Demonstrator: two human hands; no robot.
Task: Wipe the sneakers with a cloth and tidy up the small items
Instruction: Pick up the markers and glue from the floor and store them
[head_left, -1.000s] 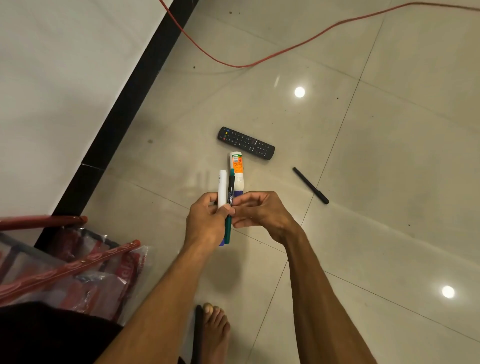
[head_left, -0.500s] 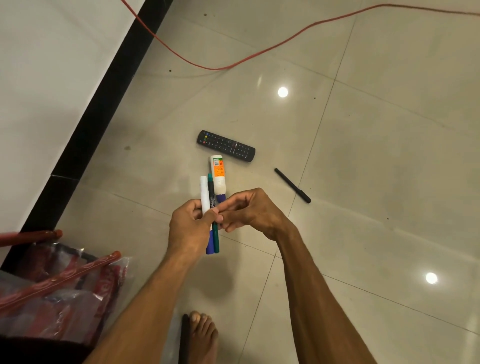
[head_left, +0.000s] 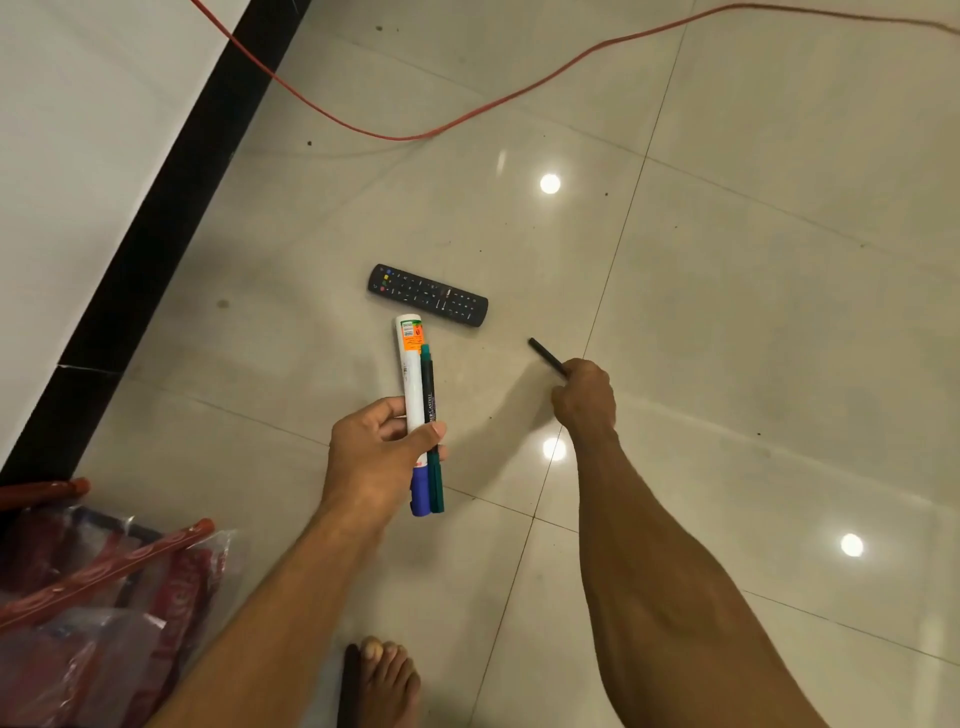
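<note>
- well left of the left fingers: plastic bag (head_left: 104, 587) with red handles, on the floor (head_left: 753, 312), untouched
- left hand (head_left: 374, 462): fingers and thumb wrapped round white tube (head_left: 409, 374) (orange label) plus green pen (head_left: 429, 410); the two are upright, side by side and touching, with a blue end sticking out below the fist
- just beyond the tips of that bundle: black remote (head_left: 428, 294), flat on floor, apart from both hands
- between remote and right fingers: black pen (head_left: 544, 355), far end pointing up-left, near end inside the grip
- right hand (head_left: 584, 397): fingers curled tight round the pen's near end; pen lifted or lying on floor, cannot tell
- step: tidying small items, pen pickup in hand; sneakers and cloth not in view
- next, likely: raise pen, pass it into left bundle, then reach left for remote; left grip already crowded, so slip risk
</note>
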